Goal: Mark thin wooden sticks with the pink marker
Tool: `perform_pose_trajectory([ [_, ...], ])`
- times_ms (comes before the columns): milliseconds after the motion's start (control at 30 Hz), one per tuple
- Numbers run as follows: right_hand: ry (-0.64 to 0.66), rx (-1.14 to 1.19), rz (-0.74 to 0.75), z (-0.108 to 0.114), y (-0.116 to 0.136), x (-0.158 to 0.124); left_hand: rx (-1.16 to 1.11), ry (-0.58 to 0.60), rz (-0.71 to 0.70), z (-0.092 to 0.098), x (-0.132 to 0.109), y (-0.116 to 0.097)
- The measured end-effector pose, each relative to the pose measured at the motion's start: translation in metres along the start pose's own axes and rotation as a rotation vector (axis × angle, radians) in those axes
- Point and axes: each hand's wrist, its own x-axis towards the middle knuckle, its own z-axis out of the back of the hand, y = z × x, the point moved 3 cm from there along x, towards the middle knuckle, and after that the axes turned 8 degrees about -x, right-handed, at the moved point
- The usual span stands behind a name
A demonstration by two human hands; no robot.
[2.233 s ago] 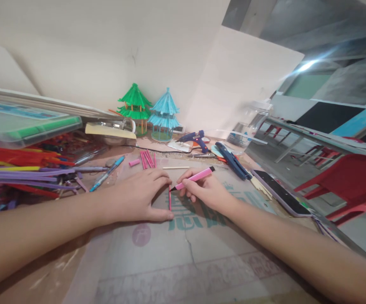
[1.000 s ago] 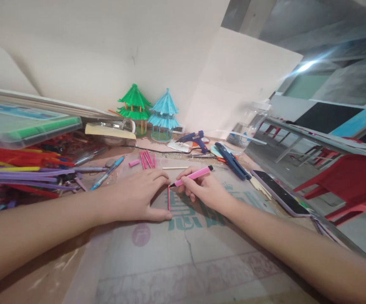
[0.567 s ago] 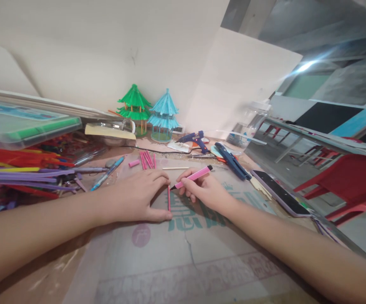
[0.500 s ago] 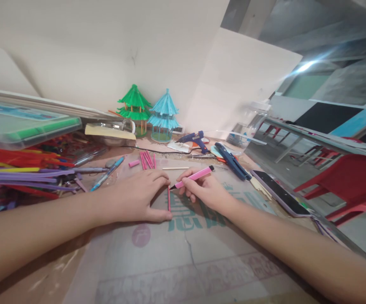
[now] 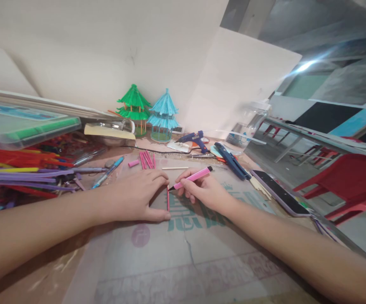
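Note:
My left hand [image 5: 138, 195] lies low over the plastic-covered table. Between its thumb and fingers a thin stick [image 5: 168, 202], mostly pink, is held by its two ends. In the fingers of my right hand [image 5: 206, 191] is a pink marker [image 5: 192, 177], slanted, its dark tip touching the stick's upper part. Beyond my left hand lie several pink sticks [image 5: 147, 160] side by side, with a pink marker cap [image 5: 134, 163] to their left. A plain pale stick [image 5: 175, 168] rests just past my fingers.
Green [image 5: 134, 103] and blue [image 5: 164, 116] pagoda models stand by the wall. A glue gun [image 5: 195, 139], a dark blue cutter tool [image 5: 231, 161] and a phone [image 5: 280, 193] lie to the right. Coloured pipe cleaners [image 5: 24, 179] and a plastic case [image 5: 31, 124] crowd the left.
The marker tip has shifted slightly down along the stick, toward me. Both hands keep their grips and almost the same places.

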Motion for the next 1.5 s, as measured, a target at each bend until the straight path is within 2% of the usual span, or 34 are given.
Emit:
perform_pose_trajectory([
  [100,-0.013,0.0,-0.005,0.001,-0.0008,-0.0003,0.006,-0.008,-0.002,0.0,-0.0007,0.0002],
  [267,0.052,0.021,-0.006,0.0004,0.0025,-0.0026,-0.007,-0.01,-0.005,-0.0004,0.0002,0.0011],
  [500,-0.019,0.023,-0.014,0.0001,0.001,-0.0001,-0.038,-0.022,-0.023,-0.0004,-0.0011,0.002],
  [700,0.037,0.048,-0.006,0.0,0.0049,-0.0026,-0.03,-0.031,-0.003,0.0013,-0.0006,0.0002],
  [933,-0.046,0.023,-0.038,0.0005,0.0037,0.0002,-0.015,-0.01,-0.015,0.0003,-0.001,0.0008],
  [1133,0.004,0.037,-0.027,-0.0001,0.0046,-0.0019,0.006,-0.008,-0.007,0.0019,-0.0004,-0.0008],
  [1400,-0.047,0.016,-0.007,0.0007,-0.0021,0.0018,-0.005,-0.014,-0.022,0.0014,0.0001,-0.0011],
  [1500,-0.021,0.031,-0.008,0.0006,-0.0019,0.0011,0.006,-0.015,-0.019,0.0005,-0.0001,-0.0003],
])
